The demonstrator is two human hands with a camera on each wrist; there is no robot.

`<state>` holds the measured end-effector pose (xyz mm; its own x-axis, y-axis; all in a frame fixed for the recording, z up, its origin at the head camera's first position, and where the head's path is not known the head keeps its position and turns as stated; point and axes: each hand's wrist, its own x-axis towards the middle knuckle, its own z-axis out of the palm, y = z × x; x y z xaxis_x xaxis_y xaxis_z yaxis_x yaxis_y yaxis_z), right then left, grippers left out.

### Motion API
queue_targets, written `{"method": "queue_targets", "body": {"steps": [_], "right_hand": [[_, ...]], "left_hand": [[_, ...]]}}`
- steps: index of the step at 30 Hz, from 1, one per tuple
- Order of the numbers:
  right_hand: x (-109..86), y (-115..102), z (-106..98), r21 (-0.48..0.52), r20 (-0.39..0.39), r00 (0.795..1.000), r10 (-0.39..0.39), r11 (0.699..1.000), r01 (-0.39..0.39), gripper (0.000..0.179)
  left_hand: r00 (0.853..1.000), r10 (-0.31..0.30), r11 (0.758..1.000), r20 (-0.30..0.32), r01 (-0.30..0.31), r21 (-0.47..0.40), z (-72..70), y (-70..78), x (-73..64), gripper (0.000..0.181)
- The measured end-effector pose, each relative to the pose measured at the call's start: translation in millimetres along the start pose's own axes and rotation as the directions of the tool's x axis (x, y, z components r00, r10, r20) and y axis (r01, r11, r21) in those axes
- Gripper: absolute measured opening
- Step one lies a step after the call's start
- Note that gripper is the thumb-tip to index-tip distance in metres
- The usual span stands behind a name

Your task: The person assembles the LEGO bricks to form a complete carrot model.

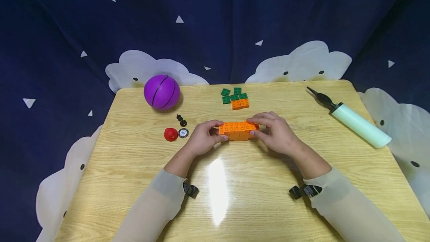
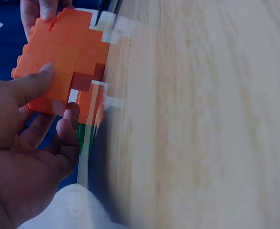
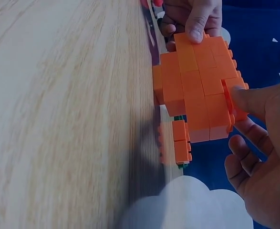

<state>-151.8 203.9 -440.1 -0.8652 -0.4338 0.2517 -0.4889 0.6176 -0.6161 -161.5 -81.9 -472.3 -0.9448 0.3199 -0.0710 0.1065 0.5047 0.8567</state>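
Observation:
Between both hands stands a stepped block of orange toy bricks (image 1: pixel 236 134), its studs facing up and its underside narrowing in steps. My left hand (image 1: pixel 204 137) grips its left end, thumb on the near face and fingers behind. At the top right, my right hand (image 1: pixel 277 132) pinches an orange brick (image 1: pixel 250 127) between thumb and fingers. A thin gap shows between that brick and the bricks under it in the right wrist view, where the thumb presses its side (image 3: pixel 233 98).
Behind the block lie loose green bricks (image 1: pixel 234 97) and two orange bricks (image 1: pixel 240 104). To the left are a purple ball (image 1: pixel 162 92), a black chess piece (image 1: pixel 181 121), a red hat-shaped piece (image 1: pixel 171 134) and a poker chip (image 1: pixel 183 133). A hand pump (image 1: pixel 359 124) lies right.

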Motion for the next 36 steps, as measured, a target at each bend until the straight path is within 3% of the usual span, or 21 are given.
{"method": "queue_targets", "body": {"steps": [27,32,36], "right_hand": [[5.1,3.0,3.5,-0.06,-0.012,0.999,-0.031,0.998,0.03,0.039],[7.7,8.1,3.7,0.013,0.002,1.0,-0.003,1.0,0.003,0.04],[6.3,15.3,5.4,0.134,0.036,0.996,0.076,0.988,-0.08,0.042]], "left_hand": [[0.999,-0.047,0.999,-0.019,0.047,0.0,2.4,4.2,1.7,0.051],[0.999,-0.051,0.999,-0.009,0.051,0.001,0.8,4.2,1.8,0.051],[0.999,-0.047,0.999,0.002,0.047,-0.003,0.4,3.9,2.1,0.05]]}}
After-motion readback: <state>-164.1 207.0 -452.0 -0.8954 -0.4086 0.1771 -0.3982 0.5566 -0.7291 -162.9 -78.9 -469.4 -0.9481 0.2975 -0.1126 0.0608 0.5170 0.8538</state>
